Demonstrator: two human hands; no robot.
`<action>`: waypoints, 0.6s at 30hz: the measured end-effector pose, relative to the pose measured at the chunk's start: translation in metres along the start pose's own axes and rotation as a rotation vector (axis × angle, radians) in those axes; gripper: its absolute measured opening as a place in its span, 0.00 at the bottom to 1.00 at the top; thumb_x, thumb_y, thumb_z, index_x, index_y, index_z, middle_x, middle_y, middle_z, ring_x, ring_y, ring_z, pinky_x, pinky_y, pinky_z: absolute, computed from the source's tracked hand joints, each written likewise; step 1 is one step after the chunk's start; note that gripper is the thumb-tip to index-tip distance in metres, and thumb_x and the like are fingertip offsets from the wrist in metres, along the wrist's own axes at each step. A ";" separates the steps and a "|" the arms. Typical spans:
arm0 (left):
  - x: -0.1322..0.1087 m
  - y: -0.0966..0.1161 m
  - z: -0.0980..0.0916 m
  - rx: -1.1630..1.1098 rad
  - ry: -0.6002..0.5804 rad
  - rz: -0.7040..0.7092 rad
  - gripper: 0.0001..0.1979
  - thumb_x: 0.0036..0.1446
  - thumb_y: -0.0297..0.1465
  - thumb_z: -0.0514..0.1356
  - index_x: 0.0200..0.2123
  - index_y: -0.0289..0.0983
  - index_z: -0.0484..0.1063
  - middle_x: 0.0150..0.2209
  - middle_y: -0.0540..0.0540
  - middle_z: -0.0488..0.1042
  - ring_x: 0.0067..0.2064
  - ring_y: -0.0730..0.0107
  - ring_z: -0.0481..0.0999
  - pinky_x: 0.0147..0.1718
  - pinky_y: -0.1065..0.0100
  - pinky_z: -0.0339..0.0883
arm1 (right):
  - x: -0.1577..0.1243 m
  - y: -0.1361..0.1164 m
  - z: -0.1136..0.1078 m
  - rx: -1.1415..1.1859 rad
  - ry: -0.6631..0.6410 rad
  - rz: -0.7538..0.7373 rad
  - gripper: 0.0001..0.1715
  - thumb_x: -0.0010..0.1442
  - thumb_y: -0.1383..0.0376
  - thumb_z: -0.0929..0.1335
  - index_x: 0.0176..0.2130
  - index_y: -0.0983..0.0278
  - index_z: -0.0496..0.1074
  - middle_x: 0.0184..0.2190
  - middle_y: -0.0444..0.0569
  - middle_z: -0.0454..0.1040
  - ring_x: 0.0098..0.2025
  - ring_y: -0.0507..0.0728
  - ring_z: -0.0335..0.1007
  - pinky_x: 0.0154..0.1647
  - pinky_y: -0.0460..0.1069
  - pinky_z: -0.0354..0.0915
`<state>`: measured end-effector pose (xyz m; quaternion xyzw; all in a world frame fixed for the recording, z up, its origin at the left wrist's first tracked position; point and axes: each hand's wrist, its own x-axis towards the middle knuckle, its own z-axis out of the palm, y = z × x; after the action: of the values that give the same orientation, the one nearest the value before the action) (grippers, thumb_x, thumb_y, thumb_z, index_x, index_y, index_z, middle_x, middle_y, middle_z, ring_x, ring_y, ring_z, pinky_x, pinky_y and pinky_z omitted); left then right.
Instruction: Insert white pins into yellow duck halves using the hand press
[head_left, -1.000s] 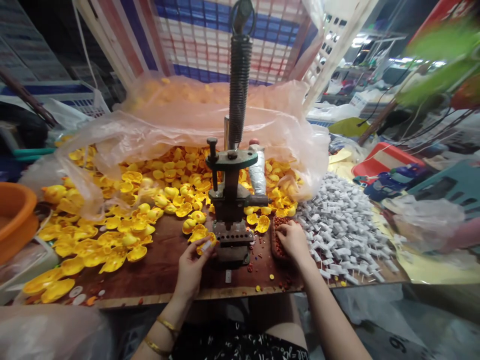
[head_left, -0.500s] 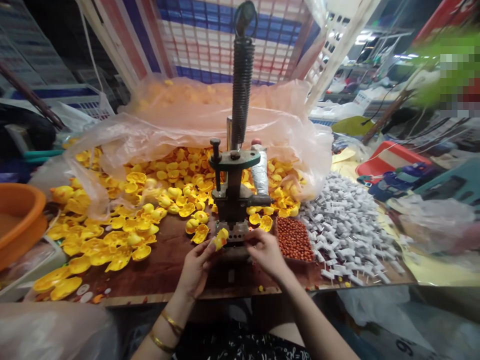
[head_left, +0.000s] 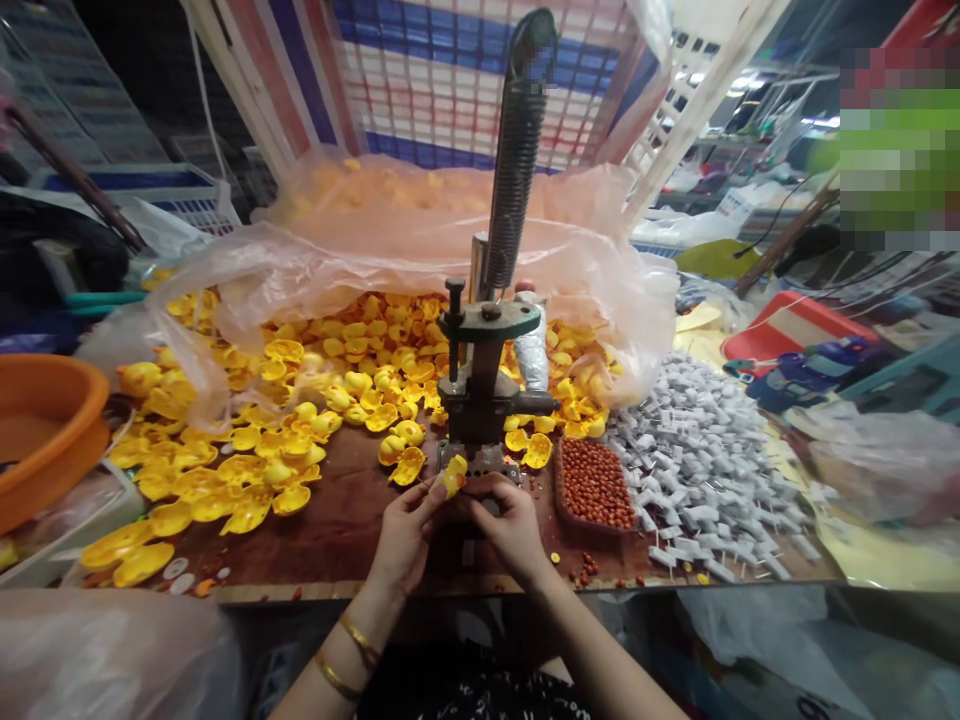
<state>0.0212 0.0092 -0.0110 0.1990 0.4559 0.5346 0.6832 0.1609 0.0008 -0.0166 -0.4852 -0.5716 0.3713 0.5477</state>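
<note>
My left hand [head_left: 405, 540] pinches a small yellow duck half [head_left: 452, 476] just in front of the base of a dark hand press [head_left: 484, 390] with a tall spring [head_left: 516, 160]. My right hand [head_left: 511, 528] is closed beside it, fingertips meeting the same yellow piece; what they carry is too small to make out. Gold bangles circle my left wrist. A tray of small red-orange beads [head_left: 595, 482] lies just right of the press.
Yellow duck halves [head_left: 247, 470] spill from a clear plastic bag [head_left: 375, 240] across the brown table [head_left: 330, 540]. A heap of small white-grey parts [head_left: 697, 460] lies on the right. An orange basin [head_left: 45, 430] stands at the left edge.
My right hand left the bead tray and came left to meet my left hand at the yellow piece in front of the press. The view shifted slightly.
</note>
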 end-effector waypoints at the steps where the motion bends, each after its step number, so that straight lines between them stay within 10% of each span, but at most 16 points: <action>1: 0.000 0.000 0.000 -0.002 0.005 -0.002 0.20 0.35 0.35 0.74 0.34 0.33 0.80 0.36 0.42 0.81 0.36 0.69 0.79 0.37 0.74 0.72 | 0.000 -0.001 0.000 -0.002 -0.002 -0.005 0.04 0.53 0.69 0.68 0.29 0.63 0.75 0.29 0.47 0.76 0.33 0.54 0.73 0.37 0.48 0.69; 18: 0.002 0.007 -0.005 0.038 -0.048 -0.045 0.21 0.32 0.36 0.75 0.33 0.34 0.81 0.35 0.42 0.81 0.35 0.69 0.78 0.38 0.72 0.72 | 0.008 0.005 -0.004 -0.010 -0.102 0.016 0.05 0.53 0.69 0.69 0.32 0.62 0.76 0.31 0.46 0.77 0.35 0.55 0.73 0.38 0.49 0.68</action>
<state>0.0137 0.0126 -0.0092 0.2143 0.4537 0.5054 0.7020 0.1661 0.0092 -0.0184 -0.4730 -0.5966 0.3971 0.5125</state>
